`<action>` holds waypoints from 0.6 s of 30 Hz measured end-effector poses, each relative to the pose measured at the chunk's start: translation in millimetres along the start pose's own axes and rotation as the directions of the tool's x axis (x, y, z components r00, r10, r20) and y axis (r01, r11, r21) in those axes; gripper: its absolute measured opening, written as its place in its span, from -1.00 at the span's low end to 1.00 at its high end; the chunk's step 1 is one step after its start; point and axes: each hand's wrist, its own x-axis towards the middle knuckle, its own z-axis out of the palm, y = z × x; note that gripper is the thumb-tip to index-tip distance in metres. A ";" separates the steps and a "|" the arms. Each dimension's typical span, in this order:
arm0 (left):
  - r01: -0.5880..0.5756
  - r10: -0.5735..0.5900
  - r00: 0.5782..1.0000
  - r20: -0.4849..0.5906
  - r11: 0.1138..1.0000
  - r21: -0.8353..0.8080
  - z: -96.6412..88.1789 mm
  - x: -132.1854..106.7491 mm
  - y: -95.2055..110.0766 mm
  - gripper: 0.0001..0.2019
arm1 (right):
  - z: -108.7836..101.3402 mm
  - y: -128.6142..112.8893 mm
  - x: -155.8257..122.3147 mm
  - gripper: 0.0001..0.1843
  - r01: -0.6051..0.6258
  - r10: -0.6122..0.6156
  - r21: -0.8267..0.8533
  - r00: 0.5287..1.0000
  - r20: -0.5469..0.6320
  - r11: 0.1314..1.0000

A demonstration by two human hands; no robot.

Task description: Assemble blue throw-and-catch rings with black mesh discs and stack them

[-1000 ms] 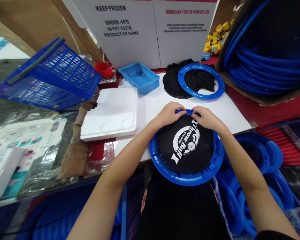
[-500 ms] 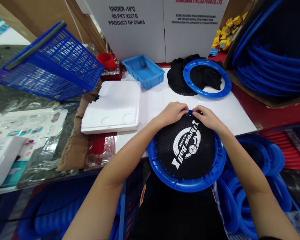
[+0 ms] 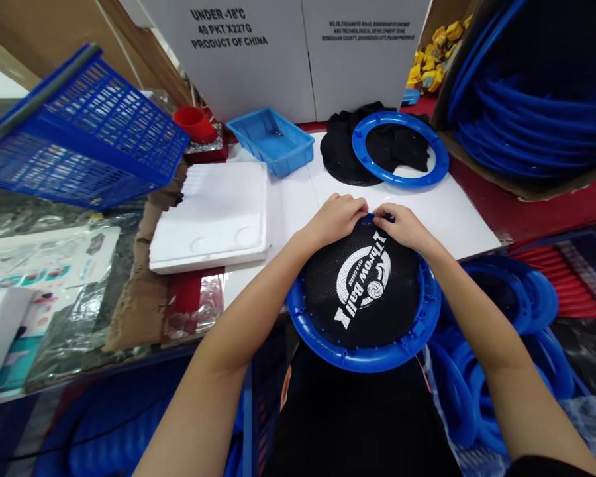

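Note:
A blue plastic ring (image 3: 362,360) rests tilted over my lap, against the front edge of the work surface. Across it lies a round black mesh (image 3: 318,278) printed with white "Throw Ball" lettering; small pegs show along the near rim. My left hand (image 3: 338,217) is closed at the far edge, its fingers curled over the ring and the mesh border. Close beside it, my right hand (image 3: 403,226) pinches the mesh border at the same far edge. The exact grip under the fingertips is hidden.
Another blue ring (image 3: 440,159) lies on black mesh pieces (image 3: 332,149) behind my hands. A light blue tray (image 3: 291,156), a white foam slab (image 3: 218,212) and a blue basket (image 3: 114,126) stand left. Right are a carton of blue tubing (image 3: 531,126) and stacked blue rings (image 3: 541,298).
The view has shifted slightly, so most things sit a little further left. My hands stay at the ring's far edge, and the right fingers have bent more over the mesh border.

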 end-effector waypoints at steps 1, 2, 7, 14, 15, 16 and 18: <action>0.014 -0.015 1.000 -0.006 1.000 -0.027 1.0 0.3 -1.4 -0.77 | 0.0 -0.3 -0.8 -0.88 0.006 -0.006 0.005 1.000 0.001 1.000; 0.021 -0.022 1.000 -0.010 0.999 -0.040 1.6 0.5 -2.7 -0.77 | 0.1 -0.6 -1.7 -0.87 0.009 -0.009 0.012 1.000 -0.002 1.000; -0.019 0.016 0.998 0.057 0.998 0.067 -1.5 0.9 -4.0 -0.72 | 1.1 -1.3 -4.5 -0.86 0.013 -0.012 0.027 1.000 -0.020 1.000; -0.090 0.088 0.993 0.076 0.996 0.026 -6.7 -1.5 -9.1 -0.72 | 0.8 7.9 -1.3 -0.80 -0.049 0.047 0.174 0.999 0.019 0.983; -0.086 0.084 0.994 0.070 0.996 0.017 -6.6 -1.8 -9.7 -0.72 | 1.3 9.6 -0.8 -0.79 -0.058 0.055 0.193 0.998 0.020 0.980; -0.082 0.081 0.995 0.066 0.997 0.017 -6.5 -1.9 -10.1 -0.72 | 2.0 11.2 -0.1 -0.78 -0.062 0.060 0.199 0.998 0.019 0.978; -0.094 0.091 0.993 0.073 0.995 0.036 -6.8 -1.6 -10.2 -0.72 | 3.5 13.9 2.1 -0.79 -0.061 0.059 0.180 0.998 0.014 0.982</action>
